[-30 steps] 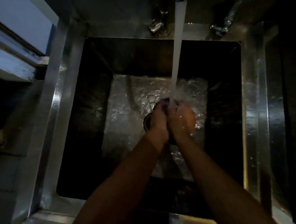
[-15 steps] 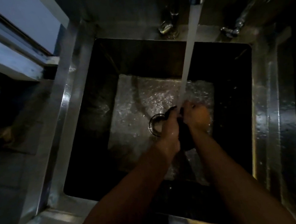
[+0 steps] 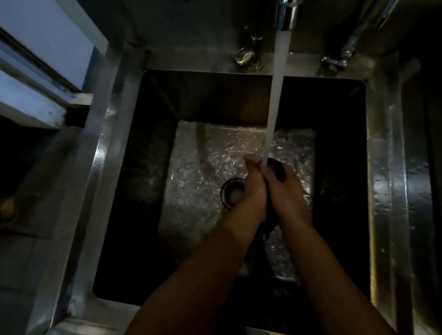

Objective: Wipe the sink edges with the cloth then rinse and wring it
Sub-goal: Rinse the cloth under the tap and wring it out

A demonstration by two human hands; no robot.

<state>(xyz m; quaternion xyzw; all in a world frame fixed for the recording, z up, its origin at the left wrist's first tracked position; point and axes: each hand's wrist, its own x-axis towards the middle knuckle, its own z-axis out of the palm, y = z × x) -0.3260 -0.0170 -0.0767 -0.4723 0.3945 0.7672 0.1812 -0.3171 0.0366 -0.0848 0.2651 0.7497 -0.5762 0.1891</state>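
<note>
A deep steel sink (image 3: 101, 160) fills the view, dimly lit. Water (image 3: 277, 90) streams from the tap spout (image 3: 286, 11) down onto my hands. My left hand (image 3: 252, 188) and my right hand (image 3: 285, 189) are pressed together low in the basin, both closed on a dark cloth (image 3: 270, 216). A dark purple bit of the cloth shows at my right fingertips, and a dark tail hangs below between my wrists. Most of the cloth is hidden between my palms.
The round drain (image 3: 231, 192) lies just left of my left hand, with water splashing over the basin floor. Tap fittings (image 3: 248, 53) and a second pipe (image 3: 357, 32) stand on the back ledge. A white window frame (image 3: 25, 84) sits at the far left.
My hands stay clasped on the cloth under the stream, shifting against each other. The cloth's purple end now shows at my right fingertips. The camera has drifted, so the sink sits more to the right.
</note>
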